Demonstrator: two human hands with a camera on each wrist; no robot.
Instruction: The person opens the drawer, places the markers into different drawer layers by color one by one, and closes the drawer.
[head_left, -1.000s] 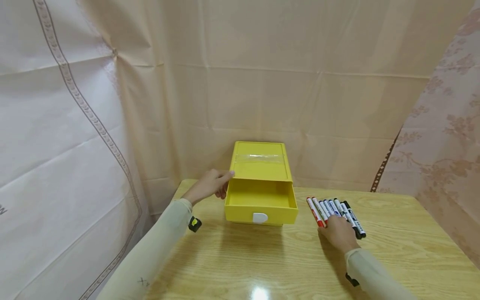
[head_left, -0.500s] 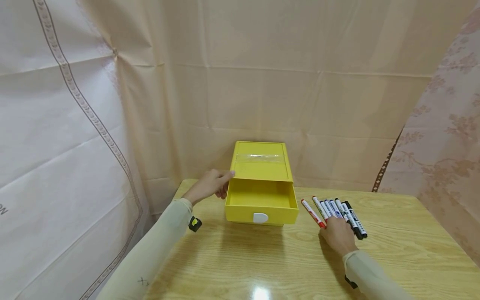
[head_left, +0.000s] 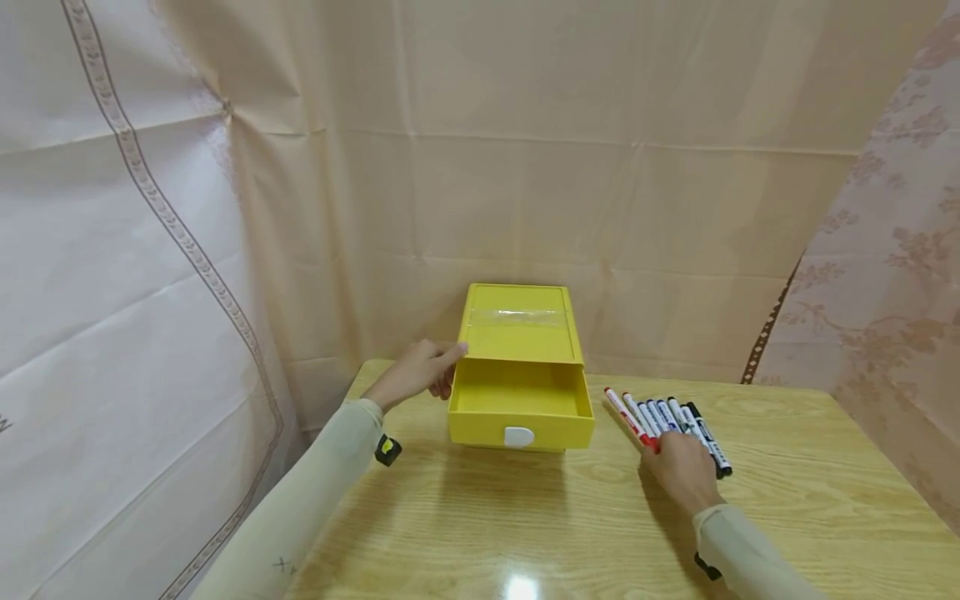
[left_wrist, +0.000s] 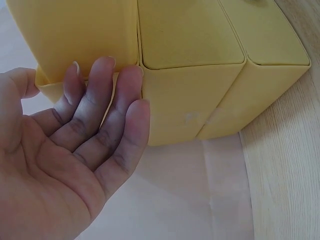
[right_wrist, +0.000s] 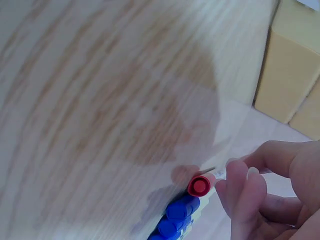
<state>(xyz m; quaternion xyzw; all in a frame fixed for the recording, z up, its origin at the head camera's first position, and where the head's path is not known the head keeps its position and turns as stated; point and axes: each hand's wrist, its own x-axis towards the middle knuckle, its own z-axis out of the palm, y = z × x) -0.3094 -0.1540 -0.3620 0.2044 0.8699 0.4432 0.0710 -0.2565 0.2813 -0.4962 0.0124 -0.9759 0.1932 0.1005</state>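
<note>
A yellow drawer box (head_left: pixel 522 297) stands on the table with its drawer (head_left: pixel 525 427) pulled out and a white tab on the front. My left hand (head_left: pixel 420 371) holds its left side, thumb at the top edge and bent fingers (left_wrist: pixel 131 120) against the side wall. On the right, my right hand (head_left: pixel 682 471) pinches a red-capped marker (head_left: pixel 624 411) near its capped end. That marker's red cap (right_wrist: pixel 200 185) shows beside the fingertips in the right wrist view. A row of several other markers (head_left: pixel 663 414), red, blue and black, lies just beyond the hand.
The wooden table (head_left: pixel 480 517) runs along the front, with a bright light reflection near its edge. Beige cloth (head_left: pixel 517 167) hangs close behind the box. Patterned cloth (head_left: pixel 900 333) hangs at the right and pale cloth (head_left: pixel 127 333) at the left.
The leftmost red marker has swung its far end left, away from the row, then shifted slightly forward with my right hand. My left hand and the drawer box stay in place.
</note>
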